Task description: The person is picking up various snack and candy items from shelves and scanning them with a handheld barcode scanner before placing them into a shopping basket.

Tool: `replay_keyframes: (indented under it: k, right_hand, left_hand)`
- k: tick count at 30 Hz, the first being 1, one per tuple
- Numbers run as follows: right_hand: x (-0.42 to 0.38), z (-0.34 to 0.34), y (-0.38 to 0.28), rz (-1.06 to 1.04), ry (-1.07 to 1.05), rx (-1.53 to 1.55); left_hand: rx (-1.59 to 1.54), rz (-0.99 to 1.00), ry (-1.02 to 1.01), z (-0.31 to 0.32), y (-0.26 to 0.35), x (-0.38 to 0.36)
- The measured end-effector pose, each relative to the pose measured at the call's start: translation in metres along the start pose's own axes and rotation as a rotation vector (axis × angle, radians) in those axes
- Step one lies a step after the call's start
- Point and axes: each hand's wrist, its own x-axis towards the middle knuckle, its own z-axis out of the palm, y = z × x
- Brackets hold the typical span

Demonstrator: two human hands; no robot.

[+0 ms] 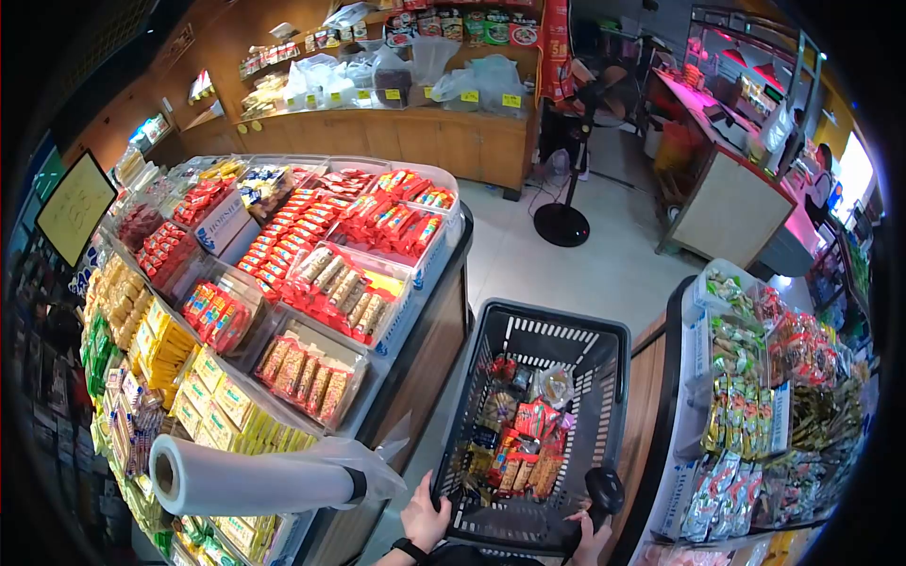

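A black plastic shopping basket with slotted walls stands in front of me between two display stands. Small wrapped snacks in red, clear and dark packaging lie in its bottom. My left hand, with a dark band on the wrist, grips the near left corner of the basket. At the near right corner, my right hand is closed round the basket's edge, its fingers partly hidden. Just above that hand is a rounded black knob-like part.
The left stand holds bins of wrapped snacks and a plastic bag roll close to my left hand. More packets fill the right stand. Ahead are a black fan base, a wooden cabinet and a counter.
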Motion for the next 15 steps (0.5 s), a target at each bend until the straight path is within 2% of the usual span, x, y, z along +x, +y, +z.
replay_keyframes:
  k: [5,9,10,13,15]
  right_hand:
    - [-0.002,0.011,-0.042,0.075,-0.062,0.083]
    - [-0.008,0.02,-0.041,0.137,-0.04,0.111]
    - [-0.012,0.024,-0.041,0.158,-0.016,0.161]
    - [-0.017,0.025,-0.034,0.139,-0.054,0.1]
    - [-0.013,0.028,-0.038,0.198,-0.019,0.134]
  left_hand:
    - [-0.044,0.038,0.036,-0.007,-0.003,0.002]
    - [-0.117,-0.04,-0.13,-0.023,-0.001,0.003]
    - [-0.137,0.043,-0.035,-0.022,-0.01,0.001]
    - [-0.152,0.097,0.015,-0.021,-0.018,-0.002]
    - [-0.168,0.064,0.035,-0.022,-0.016,0.005]
